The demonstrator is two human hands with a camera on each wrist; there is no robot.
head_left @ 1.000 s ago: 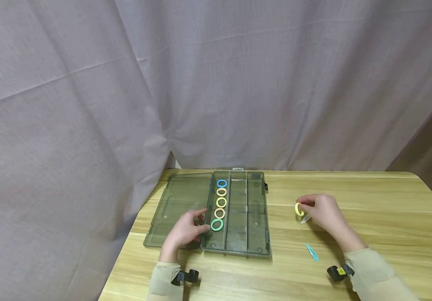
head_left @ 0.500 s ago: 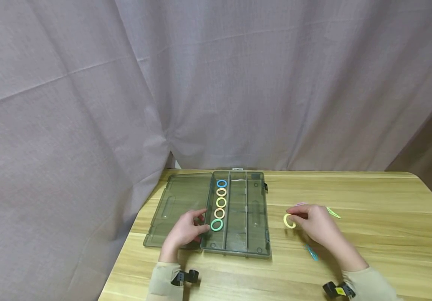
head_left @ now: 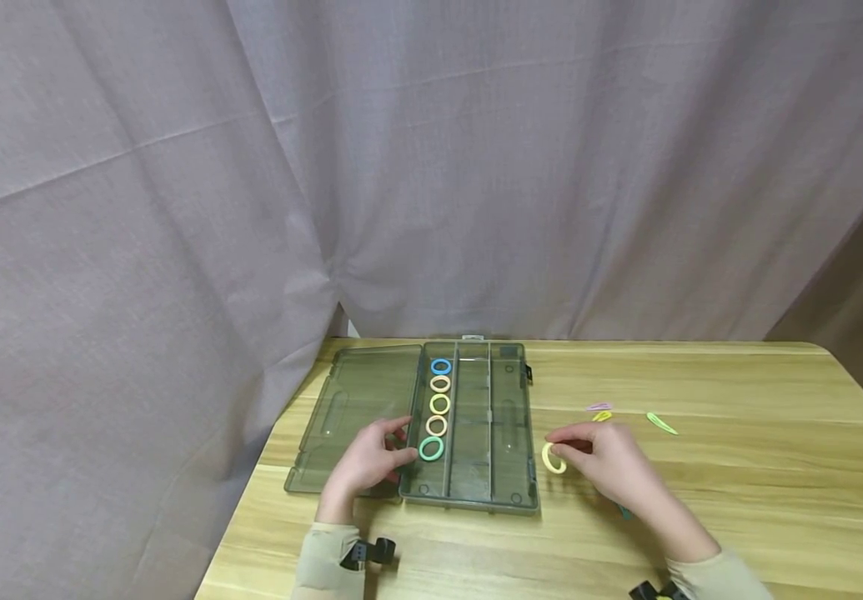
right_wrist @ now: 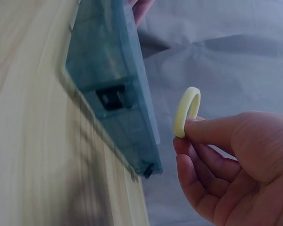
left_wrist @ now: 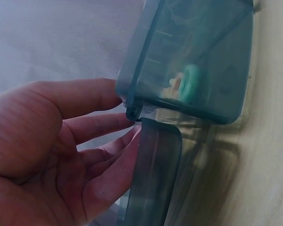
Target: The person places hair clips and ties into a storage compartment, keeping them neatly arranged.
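Observation:
In the head view my right hand [head_left: 605,462] pinches a pale yellow hair tie [head_left: 554,458] between thumb and fingers, just right of a grey see-through storage box [head_left: 509,467]. The right wrist view shows the hair tie [right_wrist: 187,112] upright, apart from the box. With fairly straight fingers, my left hand [head_left: 371,457] touches the box's hinge side, its thumb at the rim and other fingers by the lid [left_wrist: 153,174]. Inside the left compartment several hair ties lie in a row, from a blue hair tie [head_left: 441,359] at the back to a green hair tie [head_left: 431,440] in front.
Right of the box lie a purple hair clip [head_left: 599,407], a yellow hair clip [head_left: 602,415] and a green hair clip [head_left: 661,423]. A teal hair clip [head_left: 625,512] is partly hidden under my right forearm. Grey curtain [head_left: 461,183] hangs behind the table.
My right hand has carried the pale yellow hair tie left and nearer, toward the box, uncovering the purple, yellow and green clips. My left hand stays at the box's hinge side.

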